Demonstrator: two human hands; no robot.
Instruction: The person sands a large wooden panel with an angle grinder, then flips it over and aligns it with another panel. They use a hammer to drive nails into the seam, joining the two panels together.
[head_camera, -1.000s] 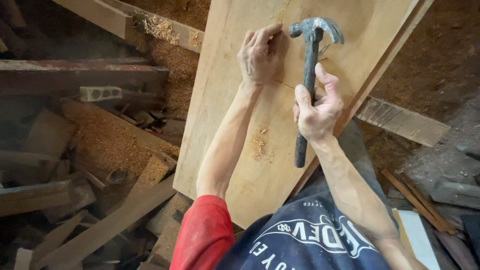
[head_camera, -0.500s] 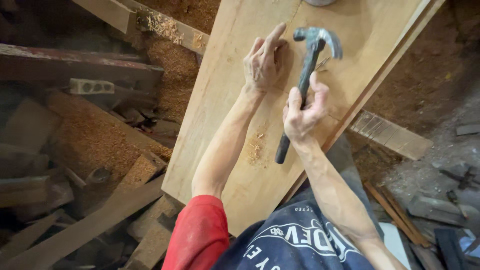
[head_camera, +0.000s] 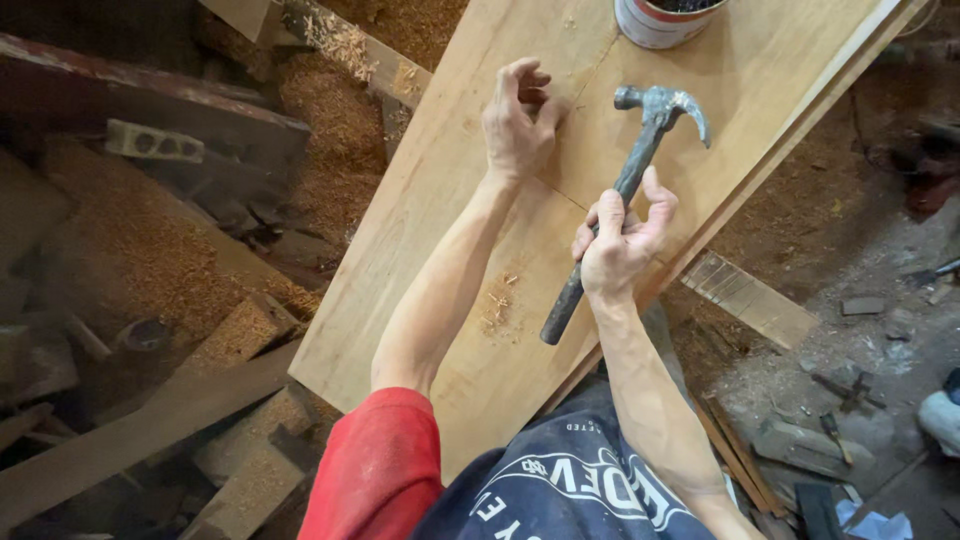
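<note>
Looking down from the person's head: the right hand (head_camera: 618, 250) is closed loosely around the middle of a hammer (head_camera: 620, 195), thumb raised and fingers curled about the handle. The hammer slants over a wide pale board (head_camera: 520, 120), its dull metal claw head up near the far end and the dark grip end pointing back toward the body. The left hand (head_camera: 515, 120) rests on the board just left of the head, fingers bent and pinched together against the wood; whether they hold something small, such as a nail, is too fine to tell.

The hammer looks top-heavy and rigid, with a worn handle that may be smooth. Held mid-handle it gives control but little swing; a hold nearer the grip end would likely give more force.

A small scatter of shavings (head_camera: 497, 305) lies on the board near the left forearm. A can (head_camera: 660, 22) stands at the board's far end. Sawdust and offcuts cover the floor (head_camera: 130, 250) around.
</note>
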